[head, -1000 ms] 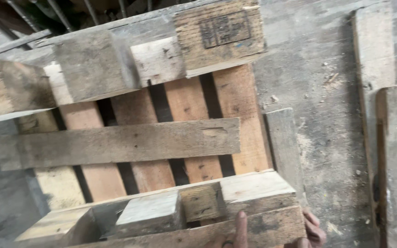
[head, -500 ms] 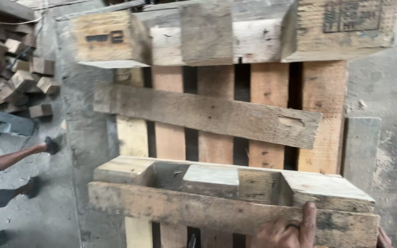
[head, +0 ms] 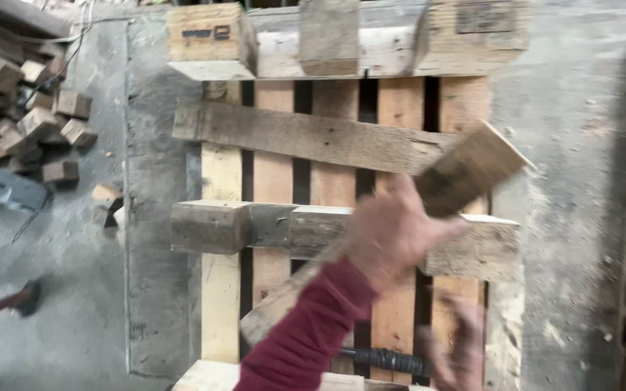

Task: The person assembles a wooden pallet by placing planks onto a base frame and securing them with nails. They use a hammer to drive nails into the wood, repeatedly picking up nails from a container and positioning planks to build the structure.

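Weathered grey plank (head: 429, 203), blurred, tilted over pallet (head: 327, 137); left hand (head: 393, 232) clamped on it; right hand (head: 458, 347) grip unclear.

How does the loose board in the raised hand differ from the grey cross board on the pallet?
The loose board slants diagonally, lifted in the left hand; the grey cross board lies nearly level across the pallet slats. The loose board is motion-blurred; the cross board looks sharp. Both are weathered wood.
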